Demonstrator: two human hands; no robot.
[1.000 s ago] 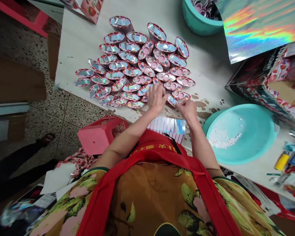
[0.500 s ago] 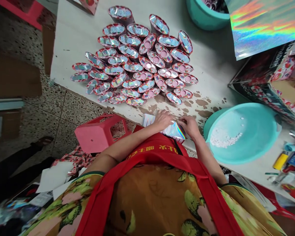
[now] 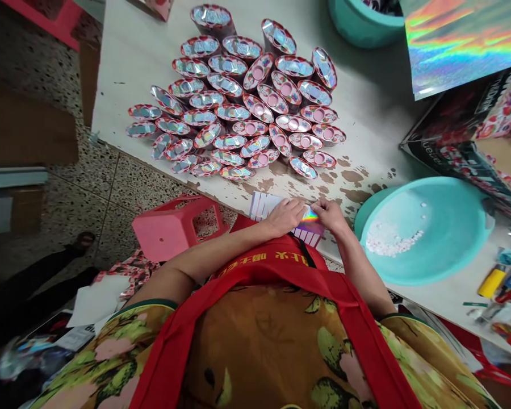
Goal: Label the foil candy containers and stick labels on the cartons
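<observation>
A small shiny holographic sheet [image 3: 310,229] with slits along its ends lies at the table's front edge, against my red apron. Across its middle rests my left hand [image 3: 286,216], fingers bent and closed on the sheet near its far edge. My right hand [image 3: 329,215] pinches the sheet's upper right edge between thumb and fingers. The slit left end [image 3: 259,205] sticks out past my left hand. Beyond both hands stand several oval-topped containers [image 3: 250,128], packed closely, with shiny or pink-dotted tops and red patterned rims.
A teal basin [image 3: 447,227] with small white pieces stands close on the right. Another teal basin [image 3: 366,25] is at the back, beside a large holographic sheet [image 3: 468,42] and a printed box [image 3: 447,133]. A pink stool [image 3: 162,236] stands on the floor left.
My left hand's fingers have drawn closer together and moved slightly right along the sheet. The sheet's slit ends show more, and its reflection has shifted. My right hand keeps its pinch.
</observation>
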